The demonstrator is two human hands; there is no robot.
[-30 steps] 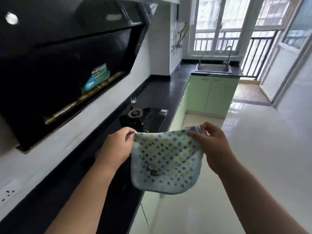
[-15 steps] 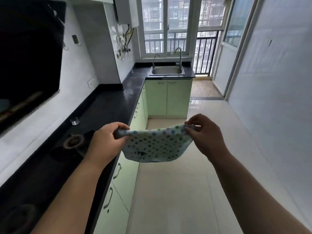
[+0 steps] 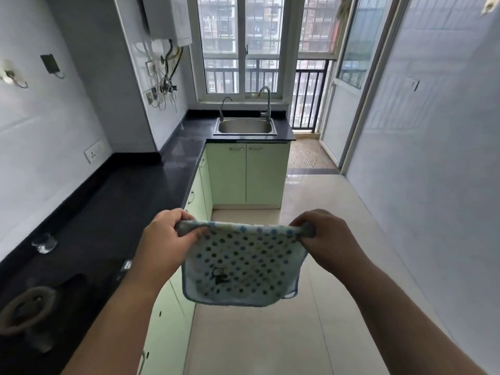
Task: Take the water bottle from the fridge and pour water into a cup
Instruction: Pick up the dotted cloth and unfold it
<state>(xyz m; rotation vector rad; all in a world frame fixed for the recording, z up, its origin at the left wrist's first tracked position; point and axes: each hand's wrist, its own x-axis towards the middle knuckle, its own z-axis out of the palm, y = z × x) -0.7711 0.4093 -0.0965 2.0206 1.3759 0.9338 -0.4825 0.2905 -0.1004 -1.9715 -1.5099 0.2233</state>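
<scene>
Ahead, bare steel sink (image 3: pixel 244 126)

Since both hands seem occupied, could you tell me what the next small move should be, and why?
Probably lay the polka-dot cloth on the black countertop alongside. The left hand and right hand each pinch a top corner, so neither is free, and no fridge, bottle or cup is in view.

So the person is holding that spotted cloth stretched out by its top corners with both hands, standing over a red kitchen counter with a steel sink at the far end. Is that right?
Not quite: the counter is black, not red. The head view shows the glossy black stone countertop running along the wall to the steel sink. The rest holds: the left hand and right hand each grip a top corner of the pale blue dotted cloth, stretched between them.
</scene>
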